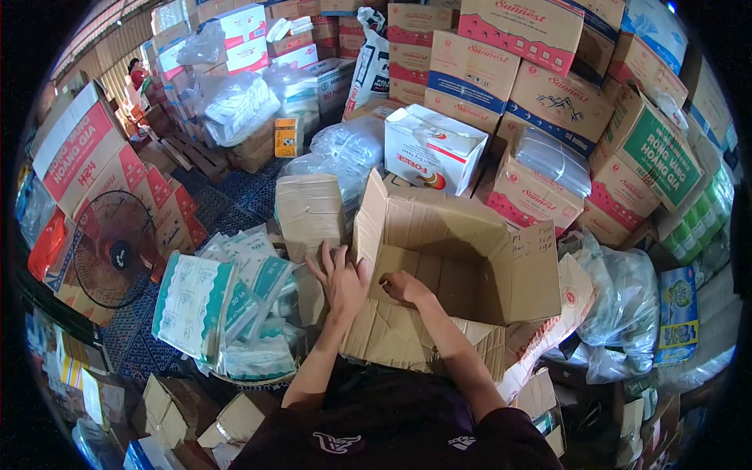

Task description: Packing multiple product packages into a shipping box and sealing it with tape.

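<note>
An open, empty-looking cardboard box (450,227) stands in front of me with its flaps folded outward. My left hand (345,280) lies with fingers spread against the box's left flap. My right hand (403,287) is over the front left part of the opening, its fingers curled in. Whatever it may hold is hidden. Left of the box, beside my left hand, is a pile of flat packs in clear plastic with teal and white printing (192,305). A smaller brown carton (309,211) stands just beyond my left fingertips.
Stacked cartons (474,70) rise behind the box, with a white carton (435,149) in front of them. A black fan (117,249) stands at the left. Clear plastic bags (623,301) bulge at the right. Opened cartons (176,407) lie at the lower left.
</note>
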The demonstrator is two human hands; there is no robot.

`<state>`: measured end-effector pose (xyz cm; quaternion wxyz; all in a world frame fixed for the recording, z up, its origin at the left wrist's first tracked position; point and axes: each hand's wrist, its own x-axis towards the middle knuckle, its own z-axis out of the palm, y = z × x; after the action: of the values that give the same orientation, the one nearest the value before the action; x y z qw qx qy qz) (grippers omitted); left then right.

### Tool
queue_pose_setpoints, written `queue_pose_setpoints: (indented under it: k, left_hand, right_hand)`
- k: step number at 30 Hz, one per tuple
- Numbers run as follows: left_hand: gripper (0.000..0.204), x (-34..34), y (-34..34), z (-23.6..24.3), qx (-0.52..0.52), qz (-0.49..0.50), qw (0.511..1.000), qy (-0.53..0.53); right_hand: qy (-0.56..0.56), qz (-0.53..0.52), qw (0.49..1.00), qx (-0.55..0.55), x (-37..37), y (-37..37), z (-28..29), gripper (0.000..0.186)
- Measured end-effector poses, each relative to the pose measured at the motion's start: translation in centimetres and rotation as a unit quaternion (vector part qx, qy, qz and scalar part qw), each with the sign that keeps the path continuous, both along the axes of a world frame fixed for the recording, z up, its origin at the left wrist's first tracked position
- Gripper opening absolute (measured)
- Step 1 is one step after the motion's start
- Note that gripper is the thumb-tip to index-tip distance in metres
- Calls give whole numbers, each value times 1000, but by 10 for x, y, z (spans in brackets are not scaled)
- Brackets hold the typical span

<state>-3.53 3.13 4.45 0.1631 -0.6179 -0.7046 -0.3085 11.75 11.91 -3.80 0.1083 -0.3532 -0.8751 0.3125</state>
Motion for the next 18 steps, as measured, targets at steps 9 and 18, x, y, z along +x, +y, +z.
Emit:
queue_pose_setpoints:
  k: [9, 18]
  left_hand:
    - [27, 3, 3, 2, -41, 30, 999, 2]
    - [33, 2, 1, 3, -17, 31, 999, 12]
  right_hand:
    - [28, -15, 999, -34, -1, 5, -15, 25]
    - [-43, -9, 999, -23, 1, -1, -8, 27]
